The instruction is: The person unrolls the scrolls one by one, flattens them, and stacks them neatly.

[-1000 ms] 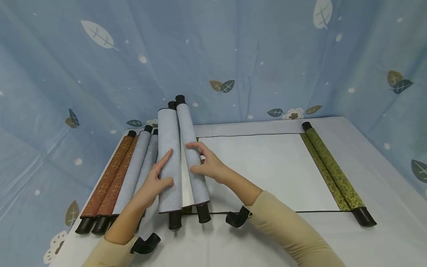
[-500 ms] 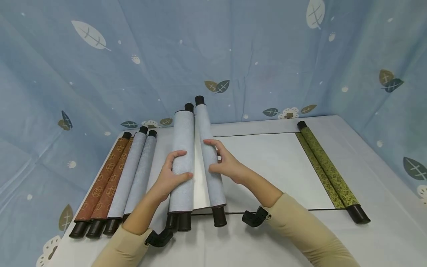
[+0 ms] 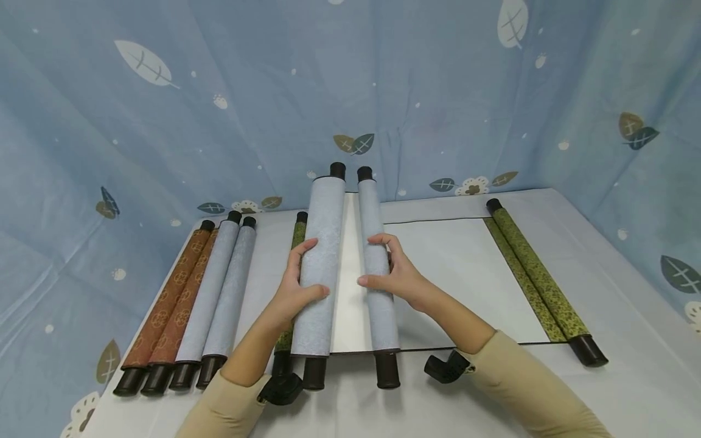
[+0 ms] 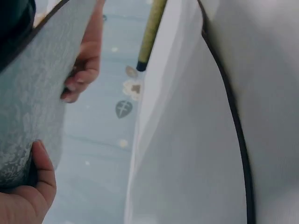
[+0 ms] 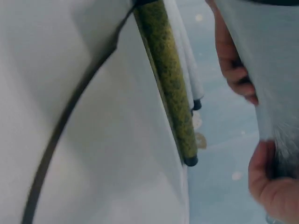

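Above the table, both hands hold a pale blue hanging scroll (image 3: 322,267) with dark end knobs, partly unrolled. My left hand (image 3: 296,295) grips its thicker left roll; my right hand (image 3: 404,274) grips the thinner right roll (image 3: 376,255). A strip of white paper (image 3: 349,292) shows between the two rolls. In the left wrist view, curled fingers (image 4: 44,175) wrap the roll's edge. Beneath lies an opened green-patterned scroll with a broad white sheet (image 3: 454,274). Its right roll (image 3: 547,280) shows fully, while its left roll (image 3: 283,340) is partly hidden.
At the table's left lie two rust-brown rolls (image 3: 164,304) beside two pale blue rolls (image 3: 210,292), side by side. A blue leaf-print curtain (image 3: 416,91) hangs behind the white-covered table (image 3: 580,225). Black wrist mounts (image 3: 446,367) sit on both sleeves.
Both hands have carried the pale blue scroll to the right. Its rolls now stand farther apart, with more white paper between them. The green scroll's left roll has come into view.
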Demonstrator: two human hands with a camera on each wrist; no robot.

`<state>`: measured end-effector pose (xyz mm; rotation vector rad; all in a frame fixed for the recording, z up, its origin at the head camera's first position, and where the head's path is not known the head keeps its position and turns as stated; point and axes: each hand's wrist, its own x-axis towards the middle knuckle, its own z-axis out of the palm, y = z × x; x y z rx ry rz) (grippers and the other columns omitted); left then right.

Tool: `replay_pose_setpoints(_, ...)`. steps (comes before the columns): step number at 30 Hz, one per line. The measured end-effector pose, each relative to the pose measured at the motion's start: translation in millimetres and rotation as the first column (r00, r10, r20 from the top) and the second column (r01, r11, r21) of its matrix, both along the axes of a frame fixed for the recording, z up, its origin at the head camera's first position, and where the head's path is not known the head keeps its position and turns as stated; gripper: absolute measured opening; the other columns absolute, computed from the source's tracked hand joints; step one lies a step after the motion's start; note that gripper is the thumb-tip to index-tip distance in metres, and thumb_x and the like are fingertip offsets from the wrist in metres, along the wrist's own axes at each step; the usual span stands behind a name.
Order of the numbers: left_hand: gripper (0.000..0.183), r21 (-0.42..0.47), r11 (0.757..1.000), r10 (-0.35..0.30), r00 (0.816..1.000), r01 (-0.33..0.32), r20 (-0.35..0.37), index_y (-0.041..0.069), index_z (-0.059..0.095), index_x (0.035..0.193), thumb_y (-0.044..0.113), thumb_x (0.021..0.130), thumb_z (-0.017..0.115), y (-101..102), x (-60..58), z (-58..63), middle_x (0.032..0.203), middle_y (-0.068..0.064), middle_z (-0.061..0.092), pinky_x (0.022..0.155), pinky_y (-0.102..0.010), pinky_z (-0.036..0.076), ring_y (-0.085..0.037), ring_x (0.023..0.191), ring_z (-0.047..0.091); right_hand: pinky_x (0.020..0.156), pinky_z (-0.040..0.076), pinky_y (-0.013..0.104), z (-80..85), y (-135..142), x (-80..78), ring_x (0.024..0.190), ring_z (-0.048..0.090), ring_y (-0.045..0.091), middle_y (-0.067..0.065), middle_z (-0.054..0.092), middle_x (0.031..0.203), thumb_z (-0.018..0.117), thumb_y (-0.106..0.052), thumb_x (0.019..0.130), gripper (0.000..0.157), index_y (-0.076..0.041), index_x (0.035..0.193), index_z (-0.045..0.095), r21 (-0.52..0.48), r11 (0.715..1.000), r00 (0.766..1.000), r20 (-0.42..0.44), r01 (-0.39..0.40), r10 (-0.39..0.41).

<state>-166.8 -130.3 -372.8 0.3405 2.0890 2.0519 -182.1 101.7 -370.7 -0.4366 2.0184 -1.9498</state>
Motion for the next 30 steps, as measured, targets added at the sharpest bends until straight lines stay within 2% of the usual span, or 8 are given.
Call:
replay_pose_setpoints(3,0.087,0.052,0.999,-0.016,1.0,0.016,0.003,0.031,0.02,0.146,-0.002,0.074,0.055,3.9,0.2,-5.1,0.132,-0.019,0.032,0.079,-0.041,0.043,-0.032,0.105,0.043,0.081,0.046,0.037,-1.6,3.4,2.0,0.108,0.047,0.032,0.021,0.037,0.129,0.074,-0.008,0.077,0.08,-0.018,0.138,0.024,0.012,0.997,0.997,0.031,0.071,-0.071)
replay_pose_setpoints(6,0.086,0.075,0.997,-0.024,1.0,0.024,0.002,0.032,0.02,0.146,-0.002,0.074,0.053,7.7,2.5,-9.9,0.132,-0.019,0.032,0.079,-0.041,0.043,-0.031,0.105,0.043,0.079,0.045,0.039,-3.2,10.2,3.8,0.107,0.045,0.034,0.023,0.034,0.131,0.07,-0.001,0.076,0.079,-0.015,0.138,0.024,0.006,0.995,0.995,0.015,0.103,-0.103)
replay_pose_setpoints(13,0.086,0.04,0.999,-0.034,0.999,0.035,-0.017,0.026,0.02,0.147,-0.002,0.073,0.054,12.9,9.7,-14.0,0.133,-0.022,0.032,0.08,-0.04,0.04,-0.033,0.107,0.041,0.077,0.046,0.041,-5.5,28.0,9.4,0.109,0.043,0.04,0.025,0.027,0.135,0.064,0.001,0.078,0.077,-0.016,0.141,0.023,0.056,0.995,0.994,-0.067,0.085,-0.081)
replay_pose_setpoints(16,0.082,0.008,0.999,-0.052,0.999,0.052,-0.013,0.025,0.023,0.146,0.002,0.079,0.063,13.0,7.4,-12.3,0.133,-0.021,0.034,0.082,-0.04,0.042,-0.033,0.109,0.044,0.078,0.046,0.041,-4.6,35.6,10.1,0.108,0.043,0.039,0.026,0.028,0.133,0.063,0.0,0.08,0.075,-0.015,0.142,0.024,0.067,0.996,0.995,-0.084,0.058,-0.053)
replay_pose_setpoints(19,0.086,-0.026,0.998,-0.06,0.998,0.06,0.006,0.024,0.021,0.146,0.009,0.079,0.072,11.8,4.8,-12.2,0.131,-0.023,0.037,0.082,-0.041,0.045,-0.034,0.11,0.046,0.078,0.045,0.041,-3.8,43.6,7.2,0.109,0.041,0.038,0.026,0.029,0.131,0.062,-0.001,0.081,0.074,-0.015,0.143,0.024,0.072,0.997,0.997,-0.073,0.024,-0.019)
replay_pose_setpoints(24,0.094,-0.09,0.992,-0.081,0.996,0.084,0.037,0.031,0.013,0.147,0.005,0.079,0.071,9.2,1.5,-14.1,0.13,-0.025,0.037,0.082,-0.043,0.045,-0.037,0.111,0.048,0.078,0.044,0.04,-5.9,52.7,1.7,0.106,0.043,0.035,0.027,0.035,0.127,0.059,-0.003,0.085,0.071,-0.017,0.145,0.023,0.105,0.994,0.999,-0.043,-0.005,0.01)
replay_pose_setpoints(26,0.095,-0.137,0.986,-0.095,0.995,0.098,0.03,0.035,0.012,0.148,0.005,0.079,0.071,7.7,0.1,-14.9,0.136,-0.023,0.032,0.084,-0.045,0.044,-0.037,0.114,0.046,0.078,0.044,0.04,-7.3,53.4,0.2,0.103,0.047,0.032,0.027,0.04,0.123,0.058,-0.005,0.086,0.069,-0.016,0.145,0.024,0.127,0.992,0.999,-0.042,-0.013,0.018)
replay_pose_setpoints(30,0.093,-0.226,0.967,-0.127,0.992,0.121,-0.014,0.034,0.013,0.149,0.009,0.08,0.071,3.8,-2.8,-17.6,0.15,-0.015,0.015,0.093,-0.051,0.036,-0.036,0.126,0.035,0.078,0.045,0.039,-9.0,53.5,-1.6,0.097,0.052,0.028,0.027,0.048,0.114,0.058,-0.007,0.088,0.066,-0.015,0.144,0.025,0.146,0.988,0.998,-0.041,-0.041,0.048)
